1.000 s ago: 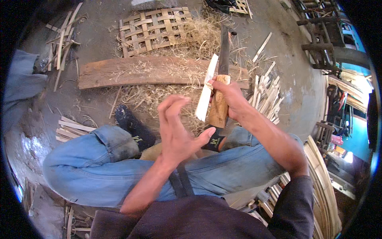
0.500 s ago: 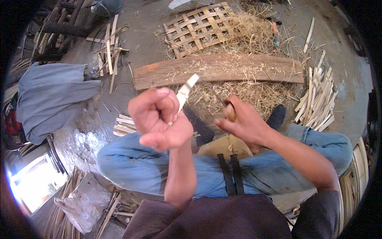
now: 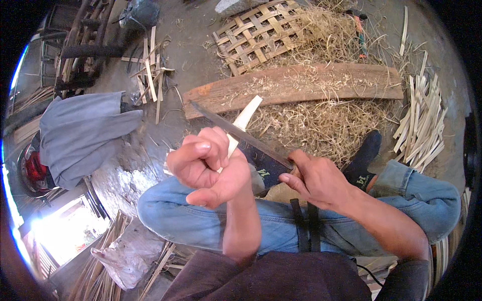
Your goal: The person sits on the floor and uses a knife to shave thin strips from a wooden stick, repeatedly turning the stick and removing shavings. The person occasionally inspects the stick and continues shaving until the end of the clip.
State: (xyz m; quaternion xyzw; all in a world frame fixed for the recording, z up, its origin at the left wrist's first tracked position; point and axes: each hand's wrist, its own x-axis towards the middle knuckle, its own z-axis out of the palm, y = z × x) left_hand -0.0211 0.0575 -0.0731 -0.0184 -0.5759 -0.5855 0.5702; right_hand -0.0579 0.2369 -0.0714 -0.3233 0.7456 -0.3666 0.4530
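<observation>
My left hand point(image 3: 211, 165) is turned palm up, with its fingers curled round a pale strip of split wood or bamboo point(image 3: 247, 113). The strip slants up and away, its narrowed end sticking out beyond the fingers. My right hand point(image 3: 316, 178) grips the handle of a long knife point(image 3: 246, 136), the handle mostly hidden in the fist. The blade points up and left and crosses the strip just past my left fingers; whether it touches the strip or passes over it I cannot tell.
A wooden plank point(image 3: 296, 88) lies ahead, strewn with curly shavings point(image 3: 321, 123). Behind it is a woven slat panel point(image 3: 258, 37). Pale strips point(image 3: 422, 120) are piled at right, several more point(image 3: 151, 75) at left. A grey cloth point(image 3: 83, 135) drapes over something at left.
My right hand has moved so that the knife blade, blurred and hard to see before, now lies across the strip. The left hand still holds the strip. The whole view has shifted slightly.
</observation>
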